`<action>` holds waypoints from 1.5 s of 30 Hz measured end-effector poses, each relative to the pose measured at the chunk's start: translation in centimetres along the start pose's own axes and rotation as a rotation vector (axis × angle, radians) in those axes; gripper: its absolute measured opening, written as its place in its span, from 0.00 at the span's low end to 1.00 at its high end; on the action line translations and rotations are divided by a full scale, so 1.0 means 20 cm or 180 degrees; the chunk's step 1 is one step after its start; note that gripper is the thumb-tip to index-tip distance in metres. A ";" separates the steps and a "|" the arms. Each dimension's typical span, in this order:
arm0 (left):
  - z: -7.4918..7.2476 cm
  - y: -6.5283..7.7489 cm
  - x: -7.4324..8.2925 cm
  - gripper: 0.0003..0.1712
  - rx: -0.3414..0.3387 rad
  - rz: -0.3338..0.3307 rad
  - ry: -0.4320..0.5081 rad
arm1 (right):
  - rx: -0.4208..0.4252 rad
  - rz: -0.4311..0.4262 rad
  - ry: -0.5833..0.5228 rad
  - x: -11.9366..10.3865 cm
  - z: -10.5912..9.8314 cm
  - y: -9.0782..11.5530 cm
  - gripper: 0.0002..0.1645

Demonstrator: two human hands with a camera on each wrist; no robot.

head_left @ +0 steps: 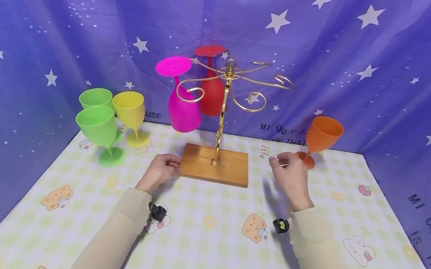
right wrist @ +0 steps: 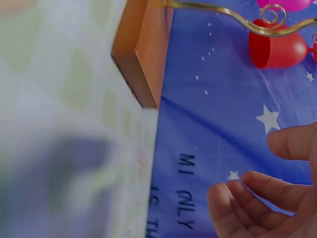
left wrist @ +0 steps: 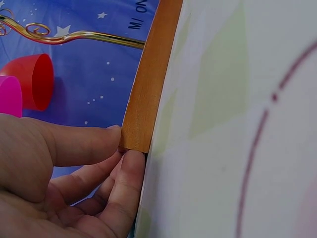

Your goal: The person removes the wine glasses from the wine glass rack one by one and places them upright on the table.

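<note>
A gold wine glass rack (head_left: pixel 223 117) with curled arms stands on a wooden base (head_left: pixel 231 168). My left hand (head_left: pixel 160 172) pinches the left end of that base; in the left wrist view its thumb (left wrist: pixel 94 144) lies at the upper edge, fingertips at the end face. Upside down on the rack's left arms hang a magenta goblet (head_left: pixel 185 112) and, behind it, a red goblet (head_left: pixel 211 95). To the right of the base, my right hand (head_left: pixel 291 177) is raised over the cloth, fingers loosely bent, holding nothing. Just behind it an orange goblet (head_left: pixel 323 134) stands upright, its foot partly hidden.
At the left stand a yellow goblet (head_left: pixel 129 109) and two green goblets, one in front (head_left: pixel 97 124) and one behind (head_left: pixel 95 97). A checked cloth (head_left: pixel 200 250) covers the table. A blue star-printed curtain (head_left: pixel 133 14) closes off the back and sides.
</note>
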State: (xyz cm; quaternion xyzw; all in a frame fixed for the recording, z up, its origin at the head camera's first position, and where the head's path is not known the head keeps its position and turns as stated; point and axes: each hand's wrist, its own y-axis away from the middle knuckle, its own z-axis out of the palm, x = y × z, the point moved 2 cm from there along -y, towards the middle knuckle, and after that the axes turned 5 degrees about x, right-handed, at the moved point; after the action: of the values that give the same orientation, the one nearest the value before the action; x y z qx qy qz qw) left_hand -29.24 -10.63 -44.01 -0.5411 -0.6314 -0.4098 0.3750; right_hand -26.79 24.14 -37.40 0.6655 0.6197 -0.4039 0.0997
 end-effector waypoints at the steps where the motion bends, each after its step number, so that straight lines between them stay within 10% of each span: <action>1: 0.00 0.00 0.00 0.18 0.0008 0.0005 0.0005 | -0.0028 0.0040 -0.0023 0.00 0.02 0.01 0.20; 29: -0.01 0.00 0.00 0.17 -0.0008 -0.0042 0.0054 | -0.0801 0.1376 -0.0619 0.06 0.32 0.10 0.22; 45: -0.01 0.00 0.00 0.18 0.0012 -0.0040 0.0077 | -0.0818 0.1312 -0.0687 0.04 0.38 0.11 0.13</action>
State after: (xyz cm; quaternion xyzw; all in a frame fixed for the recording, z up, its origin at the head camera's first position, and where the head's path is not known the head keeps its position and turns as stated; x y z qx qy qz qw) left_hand -29.15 -10.85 -43.94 -0.5314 -0.6310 -0.4175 0.3810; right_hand -27.97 19.56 -43.70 0.7127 0.5030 -0.3616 0.3291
